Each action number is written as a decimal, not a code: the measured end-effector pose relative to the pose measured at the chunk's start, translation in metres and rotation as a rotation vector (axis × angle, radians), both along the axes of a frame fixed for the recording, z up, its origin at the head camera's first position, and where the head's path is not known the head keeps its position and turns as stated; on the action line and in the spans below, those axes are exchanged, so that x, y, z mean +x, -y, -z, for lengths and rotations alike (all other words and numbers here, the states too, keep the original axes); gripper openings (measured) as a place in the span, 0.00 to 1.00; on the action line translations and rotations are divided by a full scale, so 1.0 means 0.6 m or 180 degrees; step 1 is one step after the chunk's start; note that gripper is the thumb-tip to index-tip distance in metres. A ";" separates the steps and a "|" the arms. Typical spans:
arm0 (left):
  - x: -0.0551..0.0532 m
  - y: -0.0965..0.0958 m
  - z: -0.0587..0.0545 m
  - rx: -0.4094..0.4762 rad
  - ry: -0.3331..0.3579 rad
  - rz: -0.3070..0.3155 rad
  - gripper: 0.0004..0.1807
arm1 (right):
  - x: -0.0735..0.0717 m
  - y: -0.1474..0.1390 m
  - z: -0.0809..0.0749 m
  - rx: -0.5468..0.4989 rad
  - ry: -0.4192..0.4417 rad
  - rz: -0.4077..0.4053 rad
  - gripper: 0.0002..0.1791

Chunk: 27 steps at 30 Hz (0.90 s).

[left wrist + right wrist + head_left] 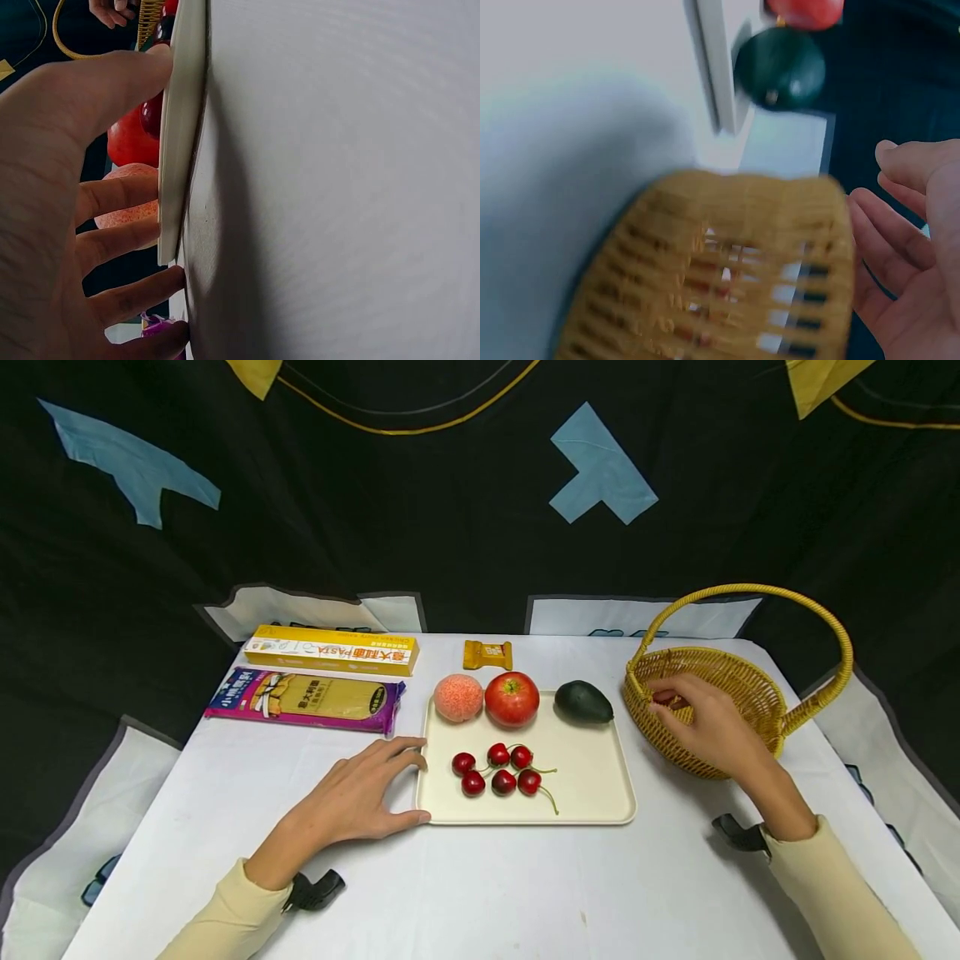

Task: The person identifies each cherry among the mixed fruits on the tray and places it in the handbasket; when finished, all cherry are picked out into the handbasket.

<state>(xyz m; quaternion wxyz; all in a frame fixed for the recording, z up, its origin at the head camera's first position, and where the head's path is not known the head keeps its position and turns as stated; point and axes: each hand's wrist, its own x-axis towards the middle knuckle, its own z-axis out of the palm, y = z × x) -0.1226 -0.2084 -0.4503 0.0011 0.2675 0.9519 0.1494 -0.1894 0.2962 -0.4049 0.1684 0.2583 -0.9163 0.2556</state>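
My left hand (356,793) rests at the left edge of a cream tray (592,806); its thumb touches the front rim and its fingers spread along the side. Several cherries (503,782) with stems lie on the tray. Behind them sit a pinkish-orange peach-like fruit (458,697), a red apple (512,699) and a dark green avocado (582,702). Over the left side of a yellow wicker basket (757,693) hovers my right hand (705,722). Its fingers bend loosely, and nothing shows between them in the right wrist view. Through the weave, reddish things appear inside, too blurred to name.
A yellow pasta box (330,650) and a purple-edged pasta packet (307,700) lie at the back left. Behind the tray is a small orange-brown wrapped packet (487,654). The basket's tall arched handle (757,588) rises at the right.
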 end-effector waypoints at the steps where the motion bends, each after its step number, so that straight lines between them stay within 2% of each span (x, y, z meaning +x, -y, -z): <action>1: 0.000 0.000 0.000 -0.0004 -0.0001 -0.0001 0.35 | 0.003 0.006 0.001 -0.0004 -0.0031 -0.0052 0.18; 10: 0.000 -0.001 0.003 -0.0048 -0.0004 -0.0022 0.35 | 0.026 0.062 0.014 0.0070 0.0025 -0.0294 0.19; 16: -0.001 -0.001 0.001 -0.0072 -0.0011 -0.0043 0.35 | 0.032 0.099 0.032 0.0027 0.0029 -0.0653 0.18; 19: -0.002 -0.002 0.002 -0.0061 0.0006 -0.0041 0.35 | 0.039 0.118 0.042 0.0050 0.0107 -0.0793 0.17; 27: -0.001 -0.001 0.001 -0.0033 -0.0043 -0.0025 0.34 | 0.058 0.160 0.053 0.0133 0.0436 -0.0914 0.15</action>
